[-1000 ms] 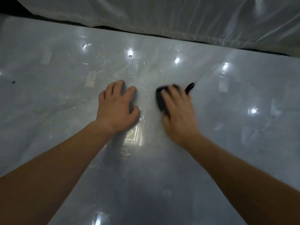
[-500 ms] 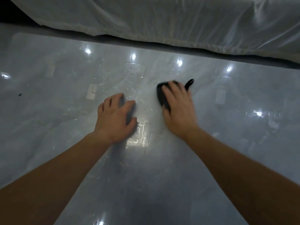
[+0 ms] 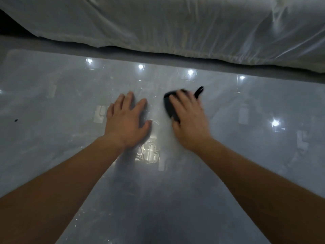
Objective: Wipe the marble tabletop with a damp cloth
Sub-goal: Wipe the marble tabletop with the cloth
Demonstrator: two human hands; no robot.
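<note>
A glossy grey marble tabletop (image 3: 70, 95) fills most of the view, with wet streaks and light reflections. A small dark cloth (image 3: 169, 106) lies on it right of centre, a thin strap of it sticking out at the far right. My right hand (image 3: 189, 120) presses flat on the cloth with straight fingers and looks blurred. My left hand (image 3: 127, 120) rests flat on the bare marble just left of the cloth, fingers spread.
A white plastic-covered sheet (image 3: 175, 29) hangs along the far edge of the table. A tiny dark speck (image 3: 16, 120) sits on the marble at the far left.
The view has tilted up, showing more of the far edge and sheet. My right hand keeps sliding the cloth over the marble; my left hand stays flat beside it.
</note>
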